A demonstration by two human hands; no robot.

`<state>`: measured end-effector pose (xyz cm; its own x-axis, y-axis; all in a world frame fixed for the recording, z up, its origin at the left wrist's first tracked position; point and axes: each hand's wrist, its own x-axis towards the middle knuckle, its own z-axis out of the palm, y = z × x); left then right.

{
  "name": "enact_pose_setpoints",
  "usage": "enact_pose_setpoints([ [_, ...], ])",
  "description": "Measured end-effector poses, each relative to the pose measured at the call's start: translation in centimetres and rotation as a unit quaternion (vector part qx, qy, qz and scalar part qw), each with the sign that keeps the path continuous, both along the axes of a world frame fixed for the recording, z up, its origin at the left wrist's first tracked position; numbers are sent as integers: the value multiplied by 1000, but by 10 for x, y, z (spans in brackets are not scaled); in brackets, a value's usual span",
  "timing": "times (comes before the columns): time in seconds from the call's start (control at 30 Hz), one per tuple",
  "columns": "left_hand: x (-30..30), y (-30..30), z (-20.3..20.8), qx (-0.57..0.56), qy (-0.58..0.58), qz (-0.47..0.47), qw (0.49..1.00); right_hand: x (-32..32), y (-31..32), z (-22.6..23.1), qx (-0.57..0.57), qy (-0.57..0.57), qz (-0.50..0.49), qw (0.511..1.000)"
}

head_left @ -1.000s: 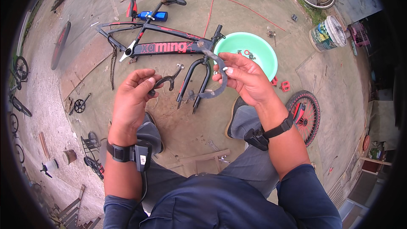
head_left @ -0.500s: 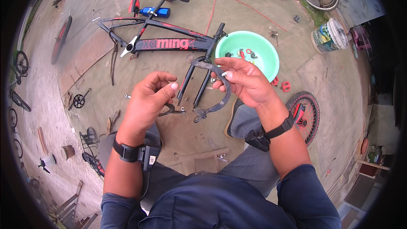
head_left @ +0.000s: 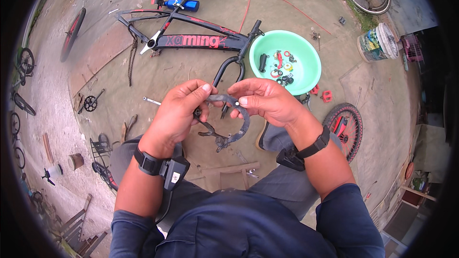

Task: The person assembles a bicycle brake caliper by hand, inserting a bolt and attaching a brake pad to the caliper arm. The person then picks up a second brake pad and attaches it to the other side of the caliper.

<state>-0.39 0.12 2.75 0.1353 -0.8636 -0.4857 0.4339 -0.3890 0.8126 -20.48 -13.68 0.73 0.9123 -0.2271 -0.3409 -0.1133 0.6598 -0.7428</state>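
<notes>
A dark, worn, curved brake caliper arm (head_left: 245, 123) hangs between my hands, above my knees. My right hand (head_left: 271, 102) pinches its upper bend between thumb and fingers; a small pale bit shows at the thumb tip. My left hand (head_left: 178, 110) is closed at the arm's upper end, and a second, thinner dark brake arm (head_left: 206, 128) sticks out below its fingers. How the two arms meet is partly hidden by my left fingers. Just beyond lies a black and red bicycle frame (head_left: 201, 42) with its fork (head_left: 242, 70) pointing towards me.
Right of the fork stands a mint-green basin (head_left: 313, 77) holding small bike parts. Red pedals (head_left: 327, 96) and a small wheel (head_left: 343, 131) lie at the right. A crank (head_left: 91, 103) and a chain (head_left: 131, 62) are at the left. Farther right stands a paint bucket (head_left: 377, 43).
My hands have drawn together, with the left moving right onto the curved arm's upper end. The arm has come lower and left in my right hand. The view has shifted slightly.
</notes>
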Motion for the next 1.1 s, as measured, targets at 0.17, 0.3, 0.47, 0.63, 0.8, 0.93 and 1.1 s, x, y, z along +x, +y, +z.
enact_pose_setpoints([
  [0.17,3,3,-6,-18,31,11,999,-1,0,1,9,-16,11,1000],
  [0.3,3,5,-8,-22,65,23,997,-1,2,0,-63,-7,24,998],
  [0.47,9,9,-12,-30,59,47,997,1,1,-3,-148,67,33,986],
  [0.63,19,14,-17,-5,19,96,995,-6,-12,3,-186,124,-14,975],
  [0.8,24,15,-24,32,-13,126,991,-10,-11,4,-146,67,9,987],
  [0.93,26,15,-24,44,-30,126,991,-9,0,-3,-95,34,34,994],
  [1.1,30,7,-13,39,-43,96,994,-5,10,-8,-34,26,22,999],
])
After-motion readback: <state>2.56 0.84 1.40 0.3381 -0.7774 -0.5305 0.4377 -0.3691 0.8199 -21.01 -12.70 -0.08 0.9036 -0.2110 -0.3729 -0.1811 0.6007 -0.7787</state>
